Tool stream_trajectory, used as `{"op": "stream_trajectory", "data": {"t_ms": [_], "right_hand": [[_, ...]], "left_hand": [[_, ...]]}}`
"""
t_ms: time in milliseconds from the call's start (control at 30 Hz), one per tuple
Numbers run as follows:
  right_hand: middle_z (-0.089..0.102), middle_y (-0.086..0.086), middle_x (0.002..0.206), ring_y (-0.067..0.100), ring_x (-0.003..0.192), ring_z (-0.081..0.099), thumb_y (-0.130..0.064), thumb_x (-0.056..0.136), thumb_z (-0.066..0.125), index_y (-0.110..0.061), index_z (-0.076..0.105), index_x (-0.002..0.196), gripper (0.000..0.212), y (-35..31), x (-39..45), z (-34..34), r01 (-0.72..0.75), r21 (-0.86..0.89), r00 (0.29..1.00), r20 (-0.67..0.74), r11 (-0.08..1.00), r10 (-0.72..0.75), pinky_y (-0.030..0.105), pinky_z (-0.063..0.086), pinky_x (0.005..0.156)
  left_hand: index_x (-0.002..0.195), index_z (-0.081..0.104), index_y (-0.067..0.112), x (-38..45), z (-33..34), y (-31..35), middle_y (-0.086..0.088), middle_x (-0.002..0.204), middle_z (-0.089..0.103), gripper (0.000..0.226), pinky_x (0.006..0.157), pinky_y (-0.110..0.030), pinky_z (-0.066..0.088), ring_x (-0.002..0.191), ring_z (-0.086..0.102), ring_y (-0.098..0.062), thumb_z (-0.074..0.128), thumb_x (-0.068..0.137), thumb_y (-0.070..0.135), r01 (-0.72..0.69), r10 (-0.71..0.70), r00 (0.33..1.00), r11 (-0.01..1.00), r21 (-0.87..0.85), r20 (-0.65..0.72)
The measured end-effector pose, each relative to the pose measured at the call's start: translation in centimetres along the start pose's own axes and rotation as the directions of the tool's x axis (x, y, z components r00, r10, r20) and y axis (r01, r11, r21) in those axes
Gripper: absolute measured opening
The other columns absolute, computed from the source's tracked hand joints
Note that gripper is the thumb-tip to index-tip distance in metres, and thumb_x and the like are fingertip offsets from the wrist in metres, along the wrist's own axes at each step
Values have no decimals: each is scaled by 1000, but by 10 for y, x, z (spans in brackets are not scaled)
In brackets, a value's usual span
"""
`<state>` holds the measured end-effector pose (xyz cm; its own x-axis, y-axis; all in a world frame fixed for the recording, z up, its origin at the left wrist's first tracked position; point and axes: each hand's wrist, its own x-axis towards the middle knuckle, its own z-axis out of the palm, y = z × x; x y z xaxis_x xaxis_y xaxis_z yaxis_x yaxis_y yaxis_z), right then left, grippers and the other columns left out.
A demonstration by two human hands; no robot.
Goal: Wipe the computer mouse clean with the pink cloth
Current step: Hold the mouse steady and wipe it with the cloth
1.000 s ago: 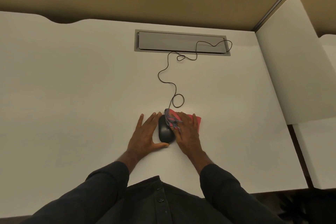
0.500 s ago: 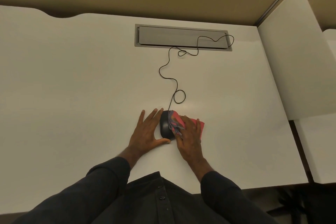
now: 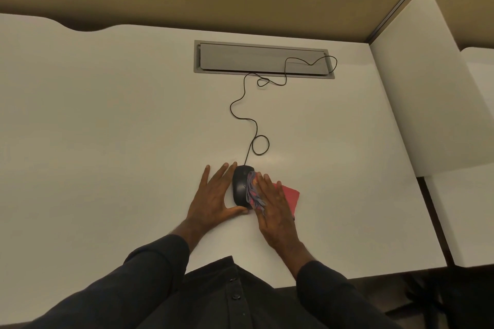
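On a white desk in a tan-walled cubicle, the left hand lies flat, fingers straight, bracing the black computer mouse. The right hand presses the pink cloth against its right side. Wiping looks underway; the top is still uncovered.

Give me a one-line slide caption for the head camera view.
Left hand braces a black wired mouse on a white desk while the right hand presses a pink cloth against its side.
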<state>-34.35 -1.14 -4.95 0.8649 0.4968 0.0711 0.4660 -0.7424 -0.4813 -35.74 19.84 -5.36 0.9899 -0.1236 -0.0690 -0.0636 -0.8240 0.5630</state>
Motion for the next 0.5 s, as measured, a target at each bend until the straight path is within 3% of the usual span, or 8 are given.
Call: {"op": "stream_trajectory", "data": {"t_ms": [100,233,500], "right_hand": [[15,-8,163,7,152,10,-16,98,59,-15,22,157,70,3,11,-1,-43,35,999,-3,998,43,29,5,125],[27,-2,162,9,151,18,-21,100,56,-16,22,156,65,5,26,-3,-46,56,999,-7,997,46,38,16,124],[29,1,161,7,151,15,-19,98,60,-16,20,156,71,4,32,-1,-10,17,1000,-24,1000,10,38,16,124]], "left_hand": [[156,-8,29,0,0,-2,0,165,15,113,124,-52,-1,152,8,-13,43,75,90,-5,4,1000,999,35,18],[157,-4,26,0,-1,-1,0,165,15,113,124,-52,1,152,8,-12,44,76,89,-8,7,1000,998,57,18],[157,-1,24,1,-3,0,0,164,17,112,123,-52,1,152,10,-13,44,77,88,-9,8,1000,998,70,22]]}}
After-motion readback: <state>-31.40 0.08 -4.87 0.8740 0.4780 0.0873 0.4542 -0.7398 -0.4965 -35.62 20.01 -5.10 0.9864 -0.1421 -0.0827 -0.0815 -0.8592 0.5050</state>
